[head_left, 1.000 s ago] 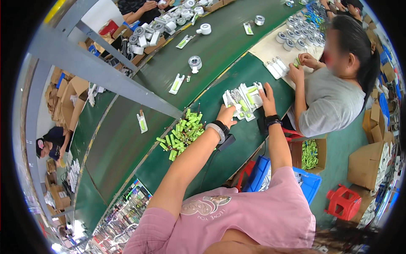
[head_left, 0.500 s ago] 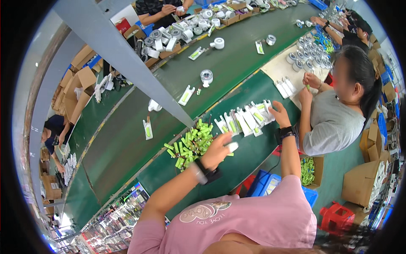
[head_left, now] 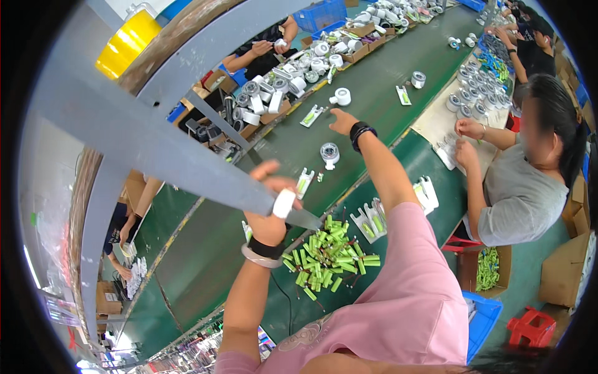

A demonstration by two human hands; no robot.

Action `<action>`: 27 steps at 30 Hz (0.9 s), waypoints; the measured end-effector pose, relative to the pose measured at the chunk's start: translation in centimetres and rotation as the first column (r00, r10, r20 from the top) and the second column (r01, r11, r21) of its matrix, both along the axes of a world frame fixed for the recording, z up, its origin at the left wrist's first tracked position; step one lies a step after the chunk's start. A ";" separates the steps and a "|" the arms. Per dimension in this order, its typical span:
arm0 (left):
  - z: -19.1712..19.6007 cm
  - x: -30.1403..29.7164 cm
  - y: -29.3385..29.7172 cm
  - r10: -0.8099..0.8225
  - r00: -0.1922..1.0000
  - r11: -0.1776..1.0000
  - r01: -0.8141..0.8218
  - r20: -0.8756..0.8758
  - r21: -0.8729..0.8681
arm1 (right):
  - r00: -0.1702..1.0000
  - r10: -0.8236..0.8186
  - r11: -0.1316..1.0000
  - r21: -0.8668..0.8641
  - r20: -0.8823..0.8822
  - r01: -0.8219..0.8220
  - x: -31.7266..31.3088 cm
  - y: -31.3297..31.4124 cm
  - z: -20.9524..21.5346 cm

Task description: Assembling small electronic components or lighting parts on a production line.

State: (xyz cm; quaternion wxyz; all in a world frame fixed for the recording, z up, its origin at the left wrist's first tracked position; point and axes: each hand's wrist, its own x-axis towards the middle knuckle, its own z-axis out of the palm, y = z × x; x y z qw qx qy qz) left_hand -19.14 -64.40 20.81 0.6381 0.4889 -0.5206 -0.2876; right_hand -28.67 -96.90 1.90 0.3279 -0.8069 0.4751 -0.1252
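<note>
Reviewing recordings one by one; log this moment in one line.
Left hand: at grey post, contact unclear | Right hand: extended over belt, near white casing | Table: green cylinder pile

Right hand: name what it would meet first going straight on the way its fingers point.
Likely the green-and-white holder on the belt, just ahead of the right hand; the hand's height is unclear, so it might pass above.

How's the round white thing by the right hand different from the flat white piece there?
The round white thing is chunky; the flat white piece is long and slim. The flat white piece shows green; the round white thing shows none. Both sit on the green belt.
</note>
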 end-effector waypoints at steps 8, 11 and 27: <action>-2.5 0.3 -0.2 -0.026 1.000 0.995 0.025 -0.001 -0.095 | 0.880 -0.337 0.941 0.154 0.336 0.301 6.7 -5.4 -8.8; -2.7 0.9 0.7 -0.080 0.990 0.992 0.067 -0.114 -0.111 | 0.845 -0.400 0.904 0.306 0.355 0.299 10.6 -6.0 -10.5; -2.3 -0.2 -0.9 0.029 0.985 0.995 -0.044 -0.168 -0.091 | 0.233 -0.439 0.877 0.470 0.868 -0.098 3.4 -3.7 1.1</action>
